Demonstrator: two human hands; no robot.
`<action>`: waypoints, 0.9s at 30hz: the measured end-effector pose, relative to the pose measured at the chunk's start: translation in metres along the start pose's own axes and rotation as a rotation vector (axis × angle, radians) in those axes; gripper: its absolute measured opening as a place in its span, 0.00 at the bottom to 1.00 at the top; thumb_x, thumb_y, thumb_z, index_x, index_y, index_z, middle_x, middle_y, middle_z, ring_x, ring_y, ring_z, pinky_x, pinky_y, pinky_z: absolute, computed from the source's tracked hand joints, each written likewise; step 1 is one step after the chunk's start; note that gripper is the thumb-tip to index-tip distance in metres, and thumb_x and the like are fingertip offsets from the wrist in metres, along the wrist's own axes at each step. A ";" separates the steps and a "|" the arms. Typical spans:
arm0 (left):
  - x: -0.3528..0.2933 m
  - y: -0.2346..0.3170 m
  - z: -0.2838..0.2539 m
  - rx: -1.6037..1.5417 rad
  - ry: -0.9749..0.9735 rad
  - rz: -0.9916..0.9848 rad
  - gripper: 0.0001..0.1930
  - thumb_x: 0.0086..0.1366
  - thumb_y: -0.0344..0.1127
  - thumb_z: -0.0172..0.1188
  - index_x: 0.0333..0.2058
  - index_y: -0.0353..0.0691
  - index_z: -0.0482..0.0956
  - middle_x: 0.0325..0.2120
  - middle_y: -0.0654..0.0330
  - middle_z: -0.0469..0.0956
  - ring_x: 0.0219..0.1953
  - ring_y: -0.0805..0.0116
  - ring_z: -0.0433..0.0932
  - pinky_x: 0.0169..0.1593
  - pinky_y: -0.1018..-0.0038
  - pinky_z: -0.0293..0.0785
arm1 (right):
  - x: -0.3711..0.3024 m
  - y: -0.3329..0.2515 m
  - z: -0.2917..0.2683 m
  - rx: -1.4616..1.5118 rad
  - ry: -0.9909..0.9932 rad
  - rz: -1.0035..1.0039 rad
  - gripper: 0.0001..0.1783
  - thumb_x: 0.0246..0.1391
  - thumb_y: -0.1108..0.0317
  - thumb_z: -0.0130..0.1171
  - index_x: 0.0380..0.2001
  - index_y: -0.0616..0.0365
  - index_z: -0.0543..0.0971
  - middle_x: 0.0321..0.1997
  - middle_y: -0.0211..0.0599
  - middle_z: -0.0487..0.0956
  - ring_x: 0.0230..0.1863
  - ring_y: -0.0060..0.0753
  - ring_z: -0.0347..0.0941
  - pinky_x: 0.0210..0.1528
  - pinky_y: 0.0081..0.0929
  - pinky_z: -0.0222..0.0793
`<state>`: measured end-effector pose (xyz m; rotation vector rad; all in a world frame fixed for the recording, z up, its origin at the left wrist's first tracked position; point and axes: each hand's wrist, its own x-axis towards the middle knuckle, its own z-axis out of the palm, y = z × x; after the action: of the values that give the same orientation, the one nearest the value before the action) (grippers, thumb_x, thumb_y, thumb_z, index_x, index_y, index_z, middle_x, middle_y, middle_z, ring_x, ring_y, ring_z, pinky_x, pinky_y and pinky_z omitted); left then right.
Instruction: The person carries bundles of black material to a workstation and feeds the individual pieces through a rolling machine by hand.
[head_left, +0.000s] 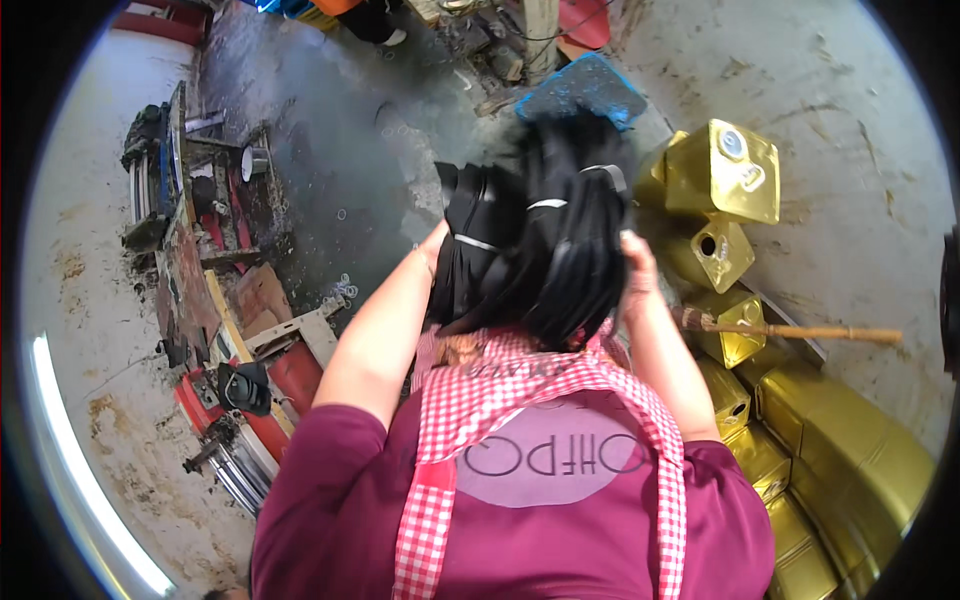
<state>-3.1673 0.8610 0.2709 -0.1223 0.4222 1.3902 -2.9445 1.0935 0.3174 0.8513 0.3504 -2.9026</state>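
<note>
In front of my chest I carry several bundles of long black strips (575, 240), each bound with a thin white tie. What the strips are made of I cannot tell. My left hand (435, 243) supports the left side of the load, its fingers mostly hidden behind the strips. Against the right side presses my right hand (638, 272), with the fingers partly showing. The upper ends of the strips are blurred by motion. Below the load is the red-and-white checked apron (435, 430) I wear.
Several gold metal cans (725, 180) stand along the right side. A wooden stick (835, 332) sticks out across them. A blue crate (585, 85) lies ahead, beyond the strips. Cluttered racks and boards (220, 210) line the left. Another person's legs (375, 22) show at the top.
</note>
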 end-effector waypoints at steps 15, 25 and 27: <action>0.028 0.361 -0.116 0.032 0.351 -0.060 0.43 0.74 0.66 0.41 0.66 0.27 0.67 0.58 0.31 0.74 0.59 0.32 0.76 0.61 0.48 0.77 | 0.326 -0.162 -0.094 -0.527 0.667 -0.204 0.45 0.43 0.53 0.80 0.61 0.60 0.71 0.52 0.43 0.82 0.51 0.41 0.81 0.54 0.44 0.77; 0.056 0.389 -0.052 0.070 0.180 -0.039 0.37 0.75 0.62 0.45 0.65 0.33 0.70 0.57 0.42 0.78 0.56 0.50 0.81 0.59 0.56 0.79 | 0.319 -0.139 -0.009 -1.465 0.945 -0.925 0.29 0.58 0.56 0.70 0.59 0.56 0.77 0.58 0.49 0.79 0.62 0.49 0.74 0.67 0.44 0.66; 0.044 0.381 -0.030 -0.062 0.097 -0.038 0.37 0.75 0.63 0.44 0.64 0.35 0.72 0.57 0.45 0.79 0.55 0.54 0.82 0.59 0.57 0.80 | 0.303 -0.107 0.122 -1.255 0.450 -0.836 0.15 0.64 0.66 0.62 0.51 0.61 0.82 0.52 0.41 0.83 0.56 0.36 0.78 0.62 0.36 0.71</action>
<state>-3.5380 0.9628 0.2891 -0.2483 0.4553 1.3641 -3.2789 1.1587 0.2732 1.1469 2.6324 -2.0412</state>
